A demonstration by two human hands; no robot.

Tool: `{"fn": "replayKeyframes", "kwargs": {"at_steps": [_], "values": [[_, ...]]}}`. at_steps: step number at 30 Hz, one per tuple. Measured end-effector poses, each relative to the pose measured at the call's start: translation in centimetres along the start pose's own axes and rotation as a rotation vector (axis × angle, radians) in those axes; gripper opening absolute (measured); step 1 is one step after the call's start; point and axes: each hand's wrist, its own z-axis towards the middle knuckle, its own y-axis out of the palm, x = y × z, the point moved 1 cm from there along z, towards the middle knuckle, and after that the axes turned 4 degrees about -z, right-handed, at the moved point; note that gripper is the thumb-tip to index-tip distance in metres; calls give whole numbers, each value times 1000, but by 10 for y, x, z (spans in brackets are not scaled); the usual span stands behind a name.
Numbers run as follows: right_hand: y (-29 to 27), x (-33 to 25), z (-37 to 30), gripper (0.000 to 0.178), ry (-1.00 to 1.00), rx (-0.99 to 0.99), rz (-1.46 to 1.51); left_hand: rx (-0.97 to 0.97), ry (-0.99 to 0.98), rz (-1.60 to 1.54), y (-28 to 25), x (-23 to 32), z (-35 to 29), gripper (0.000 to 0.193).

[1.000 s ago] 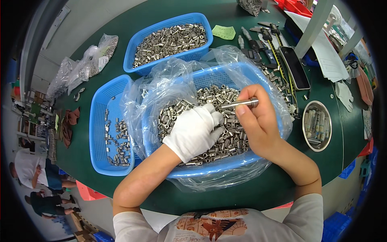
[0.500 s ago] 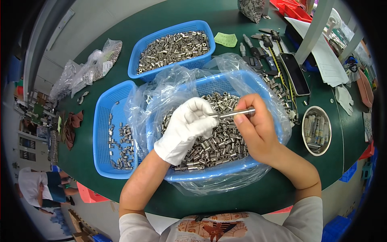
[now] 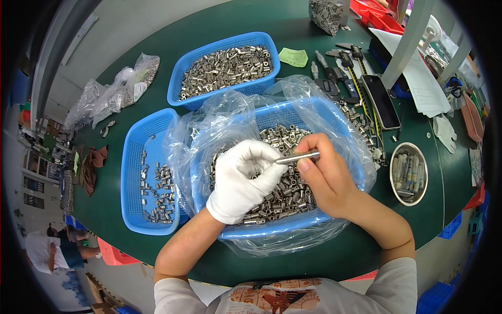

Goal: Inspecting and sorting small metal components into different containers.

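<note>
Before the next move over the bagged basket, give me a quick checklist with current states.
1. Right hand grips the metal pin: ok.
2. Gloved left hand meets the pin's tip: ok.
3. A small part between the left fingers: cannot tell.
4. Bag-lined basket holds metal parts: ok.
5. Left basket has room: ok.
6. Plastic liner away from both hands: not ok, it billows close.
</note>
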Motion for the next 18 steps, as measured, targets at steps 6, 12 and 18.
{"fn": "replayKeyframes", "kwargs": {"at_steps": [6,12,18], "values": [[-5,7,0,19,159,-146,67,57,334,302,4,4,0,11],[-8,10,3,17,56,-123,44,4,313,305,0,1,5,14],[7,10,2,18,29,-5,-104,-56,435,557,-13,5,0,17]]}}
